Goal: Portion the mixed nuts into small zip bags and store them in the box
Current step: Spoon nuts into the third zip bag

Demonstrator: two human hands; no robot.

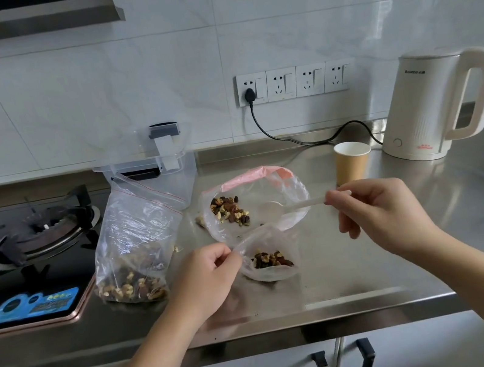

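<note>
Left hand (pixel 207 272): fingers pinch the rim of the small zip bag (pixel 267 259), holding its mouth open and tilted toward the spoon so nuts can drop in.
Right hand (pixel 380 211): fingers grip the handle end of the white plastic spoon (pixel 289 206); bowl points left, into the pink-rimmed bag (pixel 257 203).
Spoon load: cannot tell, the bowl is pale and blurred against the plastic.
Small zip bag: near centre of the desk (pixel 406 252), already holding a low heap of nuts; mouth not yet sealed.
Pink-rimmed bag: just beyond the small bag, mouth spread wide, some nuts inside; appears to serve as the scooping source.
Large zip bag (pixel 136 249): left, standing slumped, nuts at its bottom, top open.
Box (pixel 151 166): clear, far left behind the large bag, lid raised; likely left open to receive filled bags.
Step in hand: judged as filling one portion.
Other items: paper cup (pixel 352 161), kettle (pixel 438 102) far right; gas hob (pixel 25 238) left.
</note>
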